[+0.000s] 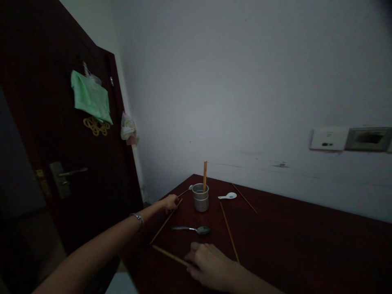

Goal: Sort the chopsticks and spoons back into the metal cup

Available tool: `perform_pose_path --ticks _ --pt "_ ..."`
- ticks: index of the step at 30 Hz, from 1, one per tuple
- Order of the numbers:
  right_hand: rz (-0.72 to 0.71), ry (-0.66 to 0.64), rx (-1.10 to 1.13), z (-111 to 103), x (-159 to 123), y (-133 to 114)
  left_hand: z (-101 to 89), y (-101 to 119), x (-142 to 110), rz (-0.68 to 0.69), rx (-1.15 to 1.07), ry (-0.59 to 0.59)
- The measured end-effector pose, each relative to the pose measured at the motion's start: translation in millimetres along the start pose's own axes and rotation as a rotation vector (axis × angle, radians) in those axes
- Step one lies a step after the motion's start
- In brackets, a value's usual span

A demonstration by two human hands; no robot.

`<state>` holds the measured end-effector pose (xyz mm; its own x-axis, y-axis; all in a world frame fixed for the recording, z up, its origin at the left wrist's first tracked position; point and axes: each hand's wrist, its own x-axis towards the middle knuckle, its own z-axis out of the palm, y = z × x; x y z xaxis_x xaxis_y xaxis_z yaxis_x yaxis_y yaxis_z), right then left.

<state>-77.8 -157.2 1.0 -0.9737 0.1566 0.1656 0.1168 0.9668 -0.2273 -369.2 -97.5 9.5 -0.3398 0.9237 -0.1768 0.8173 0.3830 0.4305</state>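
Observation:
My left hand (pixel 171 203) reaches to the table's left side, its fingers closed at the handle end of a small long-handled spoon (pixel 190 188). A wooden chopstick (pixel 163 226) lies slanted just under these fingers. Nearer to me, my right hand (pixel 210 261) is closed at the right end of another chopstick (pixel 169 256). Between the hands rests a metal spoon (pixel 202 230), bowl to the right. Behind it a grey metal cup (pixel 201 203) stands upright with chopsticks (pixel 205 175) in it. The right hand's fingertips are partly hidden.
A white soup spoon (pixel 229 196) lies right of the cup, near two loose chopsticks (pixel 229 232) (pixel 244 198). The dark red table (pixel 294 241) meets a pale wall (pixel 229 102). At left stands a dark door (pixel 101 171) with a green cloth (pixel 91 96) hanging on it.

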Motion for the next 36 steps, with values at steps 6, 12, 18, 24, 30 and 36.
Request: perform_pose_path --ticks 6,12,18,24,30,36 --pt "0.037 0.023 0.066 -12.8 -4.5 8.2 -23.1 34.0 10.3 0.194 0.009 0.322" --pt "0.11 0.124 0.151 -42.2 -11.4 22.5 -43.9 95.1 28.3 0.358 -0.27 0.652" --pt "0.151 0.2 0.212 -68.4 -26.0 33.8 -31.4 135.7 54.9 0.342 -0.591 0.441" --pt "0.204 0.245 0.191 -80.8 -45.9 45.9 -12.3 151.3 64.1 0.228 -0.726 0.376" --pt "0.243 0.238 0.176 -89.1 -57.9 58.2 -15.9 151.0 57.9 0.26 -0.875 0.226" --pt "0.25 0.273 0.189 -94.3 -60.2 69.7 -22.9 149.9 54.0 0.246 -0.779 0.195"
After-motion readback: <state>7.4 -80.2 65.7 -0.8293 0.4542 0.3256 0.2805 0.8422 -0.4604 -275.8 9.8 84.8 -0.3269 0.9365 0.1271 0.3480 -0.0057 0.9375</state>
